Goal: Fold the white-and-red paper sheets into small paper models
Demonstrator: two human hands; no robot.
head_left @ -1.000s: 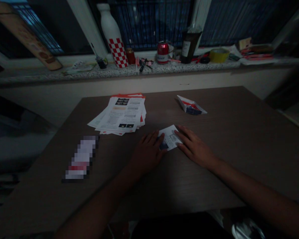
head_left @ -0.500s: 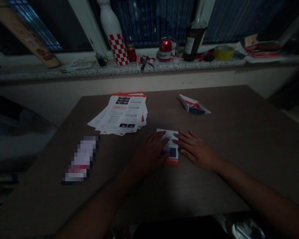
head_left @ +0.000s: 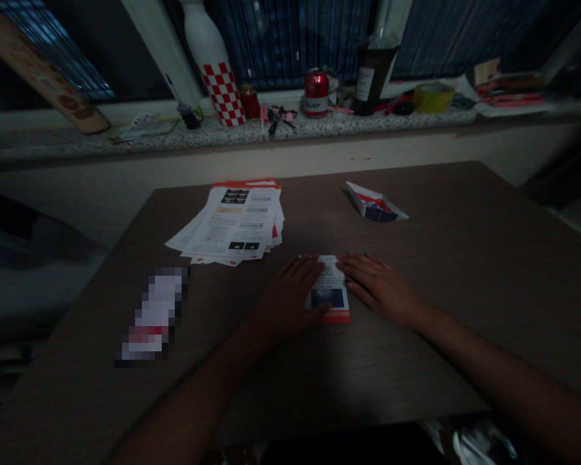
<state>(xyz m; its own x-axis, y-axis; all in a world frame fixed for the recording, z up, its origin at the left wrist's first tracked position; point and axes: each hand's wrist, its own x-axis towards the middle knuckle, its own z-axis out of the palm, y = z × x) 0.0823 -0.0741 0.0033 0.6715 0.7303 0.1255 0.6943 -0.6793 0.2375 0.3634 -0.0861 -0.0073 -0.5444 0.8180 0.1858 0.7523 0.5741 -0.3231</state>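
Observation:
A small folded leaflet (head_left: 330,294), white with a blue picture and a red lower edge, lies flat on the brown table (head_left: 445,258). My left hand (head_left: 288,300) lies flat on the leaflet's left side, fingers stretched out. Flat along its right edge rests my right hand (head_left: 378,289), with the fingers extended as well. Neither hand grips anything.
A fanned stack of printed leaflets (head_left: 235,223) lies at the far left of the hands. A folded paper piece (head_left: 375,205) sits far right. A blurred flat object (head_left: 152,313) lies near left. The windowsill behind holds a checkered bottle (head_left: 213,61), a red can (head_left: 316,93), a dark bottle (head_left: 372,68) and a tape roll (head_left: 432,97).
The leaflet was turned from a slanted position to upright and now shows its red lower edge. Both hands shifted slightly and press it flat from either side.

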